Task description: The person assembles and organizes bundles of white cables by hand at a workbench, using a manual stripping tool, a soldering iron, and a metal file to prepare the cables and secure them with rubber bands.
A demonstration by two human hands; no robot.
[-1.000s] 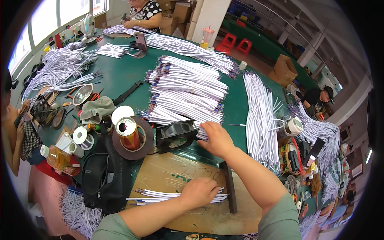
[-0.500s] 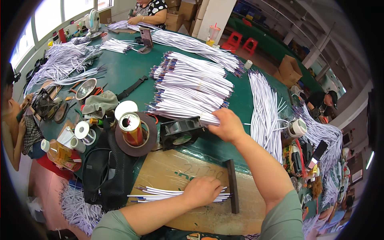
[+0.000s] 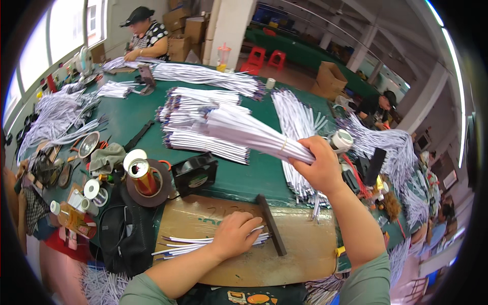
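My right hand (image 3: 323, 165) is closed around one end of a bundle of white wires (image 3: 254, 134), lifted above the green table. A thin band circles the bundle near my fingers, and its far end is blurred by motion. Over the brown board (image 3: 302, 254), my left hand (image 3: 235, 236) curls its fingers on a small group of loose white wires (image 3: 180, 248). Those wires lie beside a dark bar (image 3: 271, 226) on the board. Beyond my hands sits a stack of white wire bundles (image 3: 203, 144) with dark blue ends.
A small black fan (image 3: 194, 174) stands behind the board, beside a can (image 3: 144, 178) in a dark spool. A black bag (image 3: 124, 234) and a bottle (image 3: 73, 219) are at left. More white wires (image 3: 295, 132) lie at right. Two people work across the table.
My right hand has lifted the bundle off the near edge of the stack and carried it right. My left hand stays on the loose wires. The view has shifted.
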